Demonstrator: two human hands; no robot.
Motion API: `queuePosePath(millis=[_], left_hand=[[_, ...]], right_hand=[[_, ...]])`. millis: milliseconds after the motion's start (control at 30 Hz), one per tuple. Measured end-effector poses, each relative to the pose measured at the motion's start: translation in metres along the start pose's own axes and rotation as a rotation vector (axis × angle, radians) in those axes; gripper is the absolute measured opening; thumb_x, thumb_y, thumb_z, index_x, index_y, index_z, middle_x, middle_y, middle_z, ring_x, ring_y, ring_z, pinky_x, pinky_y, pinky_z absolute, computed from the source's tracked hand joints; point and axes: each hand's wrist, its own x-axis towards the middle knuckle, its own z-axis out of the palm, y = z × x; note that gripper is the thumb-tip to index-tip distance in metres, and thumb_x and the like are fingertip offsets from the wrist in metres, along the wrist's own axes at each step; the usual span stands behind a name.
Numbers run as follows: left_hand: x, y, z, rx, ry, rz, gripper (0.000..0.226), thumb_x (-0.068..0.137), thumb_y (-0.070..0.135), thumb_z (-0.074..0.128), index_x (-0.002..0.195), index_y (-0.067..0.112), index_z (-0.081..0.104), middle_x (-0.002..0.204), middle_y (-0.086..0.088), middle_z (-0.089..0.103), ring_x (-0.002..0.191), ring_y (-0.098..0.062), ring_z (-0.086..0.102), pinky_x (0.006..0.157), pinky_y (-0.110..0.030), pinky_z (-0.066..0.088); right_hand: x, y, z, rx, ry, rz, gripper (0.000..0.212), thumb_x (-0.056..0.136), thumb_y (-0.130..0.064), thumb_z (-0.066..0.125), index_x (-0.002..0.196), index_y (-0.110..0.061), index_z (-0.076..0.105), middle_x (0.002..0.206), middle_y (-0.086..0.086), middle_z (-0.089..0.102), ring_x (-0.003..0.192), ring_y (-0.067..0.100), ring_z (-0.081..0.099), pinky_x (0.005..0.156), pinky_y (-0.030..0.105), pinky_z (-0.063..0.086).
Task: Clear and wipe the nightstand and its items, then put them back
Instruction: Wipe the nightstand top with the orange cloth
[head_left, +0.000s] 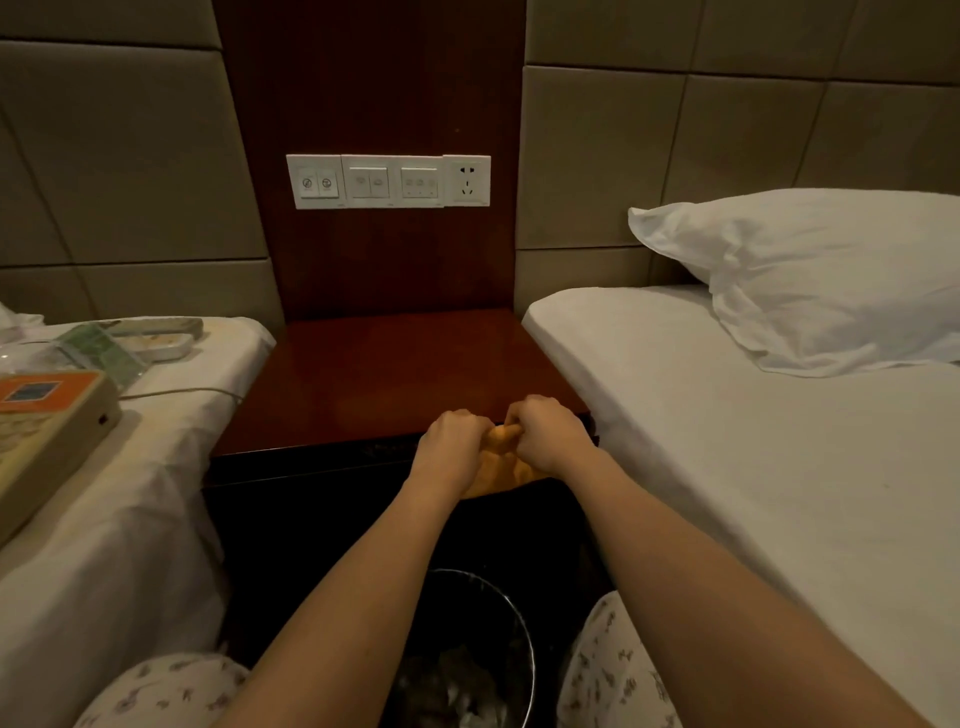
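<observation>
Both hands meet at the front right edge of the nightstand's (374, 374) glossy, reddish-brown wooden tabletop. The left hand (451, 434) and right hand (550, 428) grip a soft, crumpled orange cloth (501, 467), their fingers (480, 423) curled tight into its folds; the cloth hangs down over the dark front. On the white-sheeted bed (130, 519) to the left lie a boxy beige item with an orange top (47, 431), a thin cord and a clear, green-patterned piece. A round mesh wastebasket (522, 639) stands below. A plump white pillow (831, 280) rests on the right bed.
</observation>
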Motion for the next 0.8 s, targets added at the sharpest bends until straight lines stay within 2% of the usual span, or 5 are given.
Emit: queuePosePath(millis=[167, 333, 433, 600, 800], left_hand=[[-0.001, -0.002, -0.004, 0.020, 0.043, 0.001, 0.034, 0.091, 0.006, 0.046, 0.121, 0.016, 0.059, 0.115, -0.009, 0.052, 0.110, -0.027, 0.049, 0.092, -0.040, 0.047], [-0.006, -0.017, -0.016, -0.001, -0.103, -0.029, 0.024, 0.081, 0.007, 0.050, 0.099, 0.010, 0.066, 0.104, -0.012, 0.061, 0.088, -0.026, 0.055, 0.080, -0.040, 0.051], [-0.013, -0.027, -0.015, 0.012, -0.208, -0.050, 0.030, 0.082, 0.003, 0.048, 0.103, 0.010, 0.068, 0.103, -0.013, 0.066, 0.078, -0.024, 0.055, 0.068, -0.033, 0.051], [-0.014, -0.043, -0.005, 0.022, -0.184, -0.127, 0.037, 0.090, 0.000, 0.047, 0.120, 0.014, 0.063, 0.110, -0.007, 0.065, 0.080, -0.019, 0.054, 0.067, -0.025, 0.049], [-0.011, -0.052, 0.005, 0.019, -0.071, -0.133, 0.039, 0.088, -0.004, 0.046, 0.117, 0.015, 0.065, 0.098, -0.007, 0.065, 0.076, -0.019, 0.054, 0.064, -0.025, 0.047]], right_hand=[[0.001, -0.003, 0.013, -0.115, 0.099, -0.079, 0.017, 0.087, -0.005, 0.050, 0.103, -0.010, 0.050, 0.104, 0.007, 0.044, 0.100, 0.026, 0.045, 0.071, 0.031, 0.035], [-0.004, -0.015, 0.017, 0.083, -0.083, -0.058, 0.006, 0.083, -0.007, 0.053, 0.087, -0.011, 0.051, 0.085, 0.007, 0.048, 0.077, 0.023, 0.049, 0.064, 0.032, 0.041], [-0.004, -0.027, 0.024, 0.084, -0.192, -0.017, 0.009, 0.086, -0.004, 0.049, 0.087, -0.011, 0.054, 0.072, 0.006, 0.046, 0.061, 0.020, 0.042, 0.051, 0.028, 0.035], [0.008, -0.041, 0.036, -0.024, -0.150, 0.000, 0.024, 0.090, -0.003, 0.046, 0.110, -0.004, 0.061, 0.104, 0.016, 0.062, 0.076, 0.024, 0.049, 0.065, 0.035, 0.044], [0.015, -0.043, 0.045, -0.059, -0.081, 0.020, 0.025, 0.092, -0.003, 0.045, 0.113, -0.005, 0.058, 0.113, 0.014, 0.056, 0.099, 0.030, 0.057, 0.081, 0.039, 0.050]])
